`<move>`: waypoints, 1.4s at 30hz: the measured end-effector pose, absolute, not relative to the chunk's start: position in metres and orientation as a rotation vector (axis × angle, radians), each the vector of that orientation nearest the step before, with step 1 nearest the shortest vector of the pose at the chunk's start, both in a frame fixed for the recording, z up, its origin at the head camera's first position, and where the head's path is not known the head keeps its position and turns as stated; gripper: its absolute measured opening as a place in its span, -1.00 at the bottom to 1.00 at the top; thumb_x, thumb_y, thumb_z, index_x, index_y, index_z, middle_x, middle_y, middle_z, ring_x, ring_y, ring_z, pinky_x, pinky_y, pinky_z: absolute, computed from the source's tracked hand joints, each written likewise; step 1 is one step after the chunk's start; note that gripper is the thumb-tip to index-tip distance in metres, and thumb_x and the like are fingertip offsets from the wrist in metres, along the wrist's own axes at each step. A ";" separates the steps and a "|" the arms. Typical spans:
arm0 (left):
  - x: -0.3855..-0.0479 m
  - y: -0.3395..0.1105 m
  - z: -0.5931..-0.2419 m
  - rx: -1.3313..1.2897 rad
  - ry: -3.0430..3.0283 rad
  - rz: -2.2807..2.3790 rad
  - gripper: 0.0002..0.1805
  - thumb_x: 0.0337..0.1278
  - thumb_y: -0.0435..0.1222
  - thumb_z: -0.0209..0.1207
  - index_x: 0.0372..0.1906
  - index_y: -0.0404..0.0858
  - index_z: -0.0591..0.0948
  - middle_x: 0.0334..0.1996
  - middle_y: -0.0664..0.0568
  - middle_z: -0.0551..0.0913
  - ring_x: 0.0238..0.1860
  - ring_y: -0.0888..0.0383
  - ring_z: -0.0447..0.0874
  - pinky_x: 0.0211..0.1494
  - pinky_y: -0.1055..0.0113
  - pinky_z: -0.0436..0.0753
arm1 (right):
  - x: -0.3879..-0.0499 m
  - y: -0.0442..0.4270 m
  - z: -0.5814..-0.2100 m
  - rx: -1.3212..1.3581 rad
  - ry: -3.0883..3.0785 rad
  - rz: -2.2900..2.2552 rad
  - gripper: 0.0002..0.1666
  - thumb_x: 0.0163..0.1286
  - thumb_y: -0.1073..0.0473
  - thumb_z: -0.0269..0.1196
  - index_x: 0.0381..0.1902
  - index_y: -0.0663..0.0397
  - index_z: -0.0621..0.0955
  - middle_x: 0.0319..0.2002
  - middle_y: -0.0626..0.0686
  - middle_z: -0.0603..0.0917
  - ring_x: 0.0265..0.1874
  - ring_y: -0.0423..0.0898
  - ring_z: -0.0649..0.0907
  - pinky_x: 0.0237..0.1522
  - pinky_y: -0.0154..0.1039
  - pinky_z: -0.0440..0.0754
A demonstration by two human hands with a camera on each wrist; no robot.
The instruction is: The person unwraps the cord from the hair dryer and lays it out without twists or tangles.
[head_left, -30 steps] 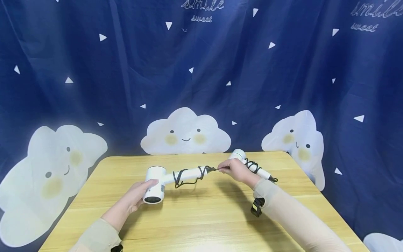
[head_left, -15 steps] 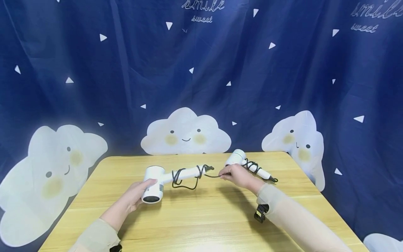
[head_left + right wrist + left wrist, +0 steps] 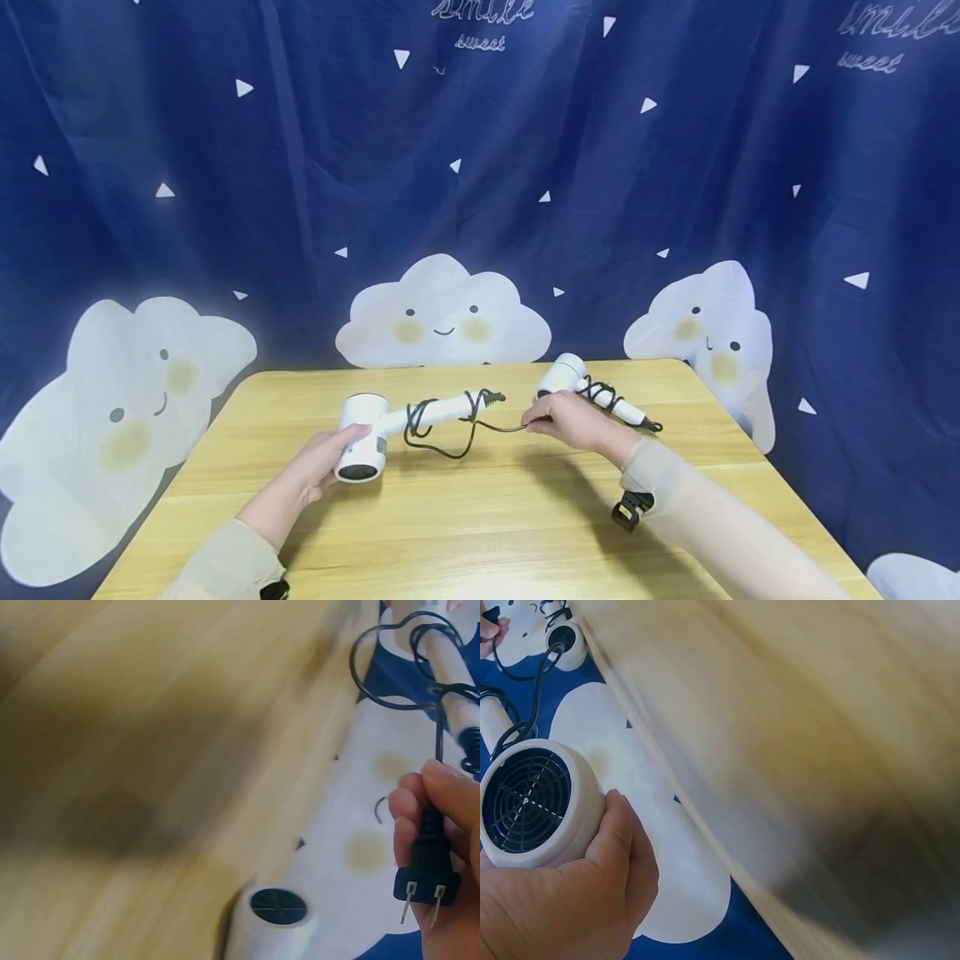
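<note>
A white hair dryer point(image 3: 365, 417) is gripped round its barrel by my left hand point(image 3: 325, 460), above the table. Its handle point(image 3: 442, 407) points right, with a black cord point(image 3: 438, 454) looped loosely round it. In the left wrist view the round dark grille point(image 3: 527, 800) of the barrel faces the camera. My right hand point(image 3: 572, 421) pinches the cord's end at the plug. The right wrist view shows that black plug point(image 3: 426, 874) with two metal prongs pointing away from the fingers. The cord runs from there to the handle.
Behind my right hand a second white hair dryer point(image 3: 562, 373) lies on the wooden table point(image 3: 480, 533), its cord point(image 3: 602, 392) wound round the handle. A blue curtain point(image 3: 480, 208) with cloud prints hangs behind the table's far edge.
The cord's end has come away from the handle tip, and a longer stretch now spans to my right hand, which has dropped slightly. The loop under the handle has grown. My left hand has hardly moved.
</note>
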State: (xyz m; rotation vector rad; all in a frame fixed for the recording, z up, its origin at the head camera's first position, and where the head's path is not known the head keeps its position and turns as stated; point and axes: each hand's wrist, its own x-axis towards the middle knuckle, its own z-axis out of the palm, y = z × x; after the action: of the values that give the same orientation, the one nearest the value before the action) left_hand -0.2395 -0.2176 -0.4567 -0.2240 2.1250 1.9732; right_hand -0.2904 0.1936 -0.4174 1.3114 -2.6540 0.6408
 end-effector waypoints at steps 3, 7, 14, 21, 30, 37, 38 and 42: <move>-0.240 -0.219 -0.457 -0.234 2.129 1.973 -0.36 0.35 -0.06 0.14 0.18 -0.59 0.43 -0.32 0.02 0.72 -0.29 0.15 0.71 -0.16 0.34 0.69 | -0.287 0.193 -0.408 1.359 -2.652 0.641 -0.89 0.30 0.29 0.37 -0.23 0.05 0.78 -0.31 -0.06 0.78 -0.32 -0.26 0.69 -0.21 -0.34 0.68; -0.240 -0.220 -0.457 -0.241 2.126 1.977 -0.37 0.35 -0.07 0.14 0.17 -0.59 0.44 -0.33 0.03 0.72 -0.30 0.16 0.71 -0.18 0.35 0.70 | -0.282 0.191 -0.398 1.390 -2.685 0.638 -0.87 0.30 0.31 0.36 -0.20 0.06 0.78 -0.29 -0.07 0.78 -0.30 -0.27 0.69 -0.19 -0.36 0.67; -0.240 -0.220 -0.459 -0.243 2.120 1.980 -0.37 0.35 -0.08 0.15 0.17 -0.60 0.43 -0.34 0.02 0.72 -0.32 0.15 0.72 -0.20 0.33 0.71 | -0.275 0.189 -0.380 1.463 -2.678 0.678 -0.91 0.31 0.32 0.36 -0.24 0.11 0.77 -0.33 -0.05 0.77 -0.32 -0.28 0.70 -0.21 -0.38 0.67; -0.240 -0.221 -0.460 -0.266 2.120 1.981 -0.36 0.34 -0.07 0.15 0.17 -0.60 0.44 -0.35 0.02 0.72 -0.33 0.16 0.72 -0.21 0.33 0.72 | -0.273 0.192 -0.361 1.503 -2.631 0.710 -0.92 0.30 0.30 0.37 -0.25 0.13 0.77 -0.32 -0.05 0.78 -0.31 -0.28 0.69 -0.22 -0.36 0.67; -0.240 -0.222 -0.458 -0.258 2.143 1.958 -0.35 0.33 -0.04 0.16 0.16 -0.59 0.44 -0.34 0.01 0.72 -0.33 0.15 0.73 -0.21 0.33 0.71 | -0.276 0.196 -0.337 1.478 -2.494 0.782 -0.86 0.22 0.39 0.39 -0.25 0.13 0.77 -0.39 0.00 0.75 -0.40 -0.25 0.64 -0.32 -0.34 0.65; -0.239 -0.222 -0.455 -0.227 2.138 1.958 -0.36 0.34 -0.06 0.16 0.16 -0.60 0.45 -0.33 0.01 0.73 -0.31 0.14 0.73 -0.19 0.32 0.71 | -0.274 0.196 -0.324 1.399 -2.464 0.762 -0.84 0.24 0.37 0.39 -0.22 0.10 0.78 -0.24 -0.05 0.78 -0.24 -0.17 0.72 -0.17 -0.30 0.69; -0.239 -0.221 -0.455 -0.223 2.139 1.956 -0.36 0.34 -0.06 0.15 0.16 -0.60 0.46 -0.33 0.01 0.73 -0.31 0.13 0.73 -0.19 0.32 0.71 | -0.275 0.196 -0.322 1.391 -2.456 0.770 -0.84 0.24 0.37 0.39 -0.22 0.09 0.78 -0.25 -0.05 0.78 -0.25 -0.17 0.72 -0.18 -0.29 0.69; -0.239 -0.221 -0.453 -0.216 2.153 1.943 -0.36 0.34 -0.05 0.15 0.15 -0.60 0.46 -0.33 0.01 0.72 -0.30 0.14 0.72 -0.19 0.34 0.70 | -0.276 0.194 -0.314 1.360 -2.401 0.807 -0.84 0.23 0.37 0.40 -0.23 0.09 0.79 -0.28 -0.06 0.78 -0.28 -0.18 0.72 -0.22 -0.27 0.68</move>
State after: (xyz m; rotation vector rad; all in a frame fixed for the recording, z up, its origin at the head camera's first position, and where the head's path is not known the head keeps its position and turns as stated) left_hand -0.2395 -0.2210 -0.4535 -0.2163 2.1531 1.9432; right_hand -0.2759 0.1939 -0.3141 1.3603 -2.4005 0.8071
